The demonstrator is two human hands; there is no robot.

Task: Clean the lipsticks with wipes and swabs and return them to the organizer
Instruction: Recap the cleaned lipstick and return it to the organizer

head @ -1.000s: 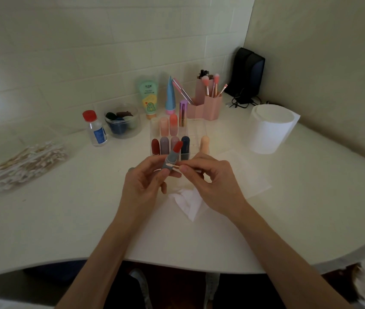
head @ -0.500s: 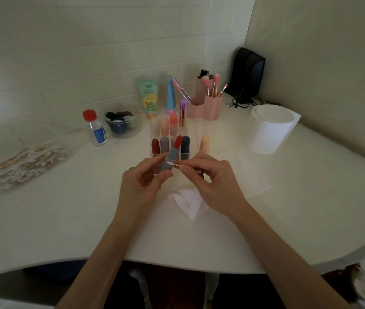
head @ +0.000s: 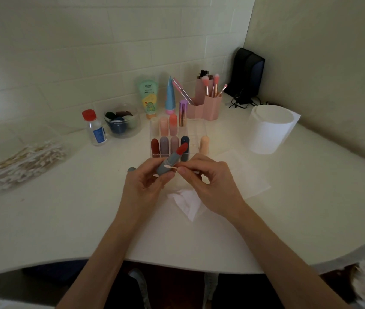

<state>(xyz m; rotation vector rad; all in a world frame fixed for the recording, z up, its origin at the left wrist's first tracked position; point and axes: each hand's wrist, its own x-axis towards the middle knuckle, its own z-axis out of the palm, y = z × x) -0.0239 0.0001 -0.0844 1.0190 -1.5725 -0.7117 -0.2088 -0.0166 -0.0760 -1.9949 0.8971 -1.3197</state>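
I am gripping the lipstick [head: 171, 160] by its grey base in my left hand [head: 145, 186], red bullet tilting up and right, just on the near side of the organizer [head: 197, 134]; my right hand [head: 208, 184] is pinching a swab [head: 170, 167], its cotton tip touching the tube's collar. I am judging the main risk as the tip sliding up into the soft bullet and gouging or smearing it, should I be pressing too hard; a slackening left grip would be dropping the uncapped tube onto the wipe [head: 186, 204] or bench [head: 65, 208], staining both.
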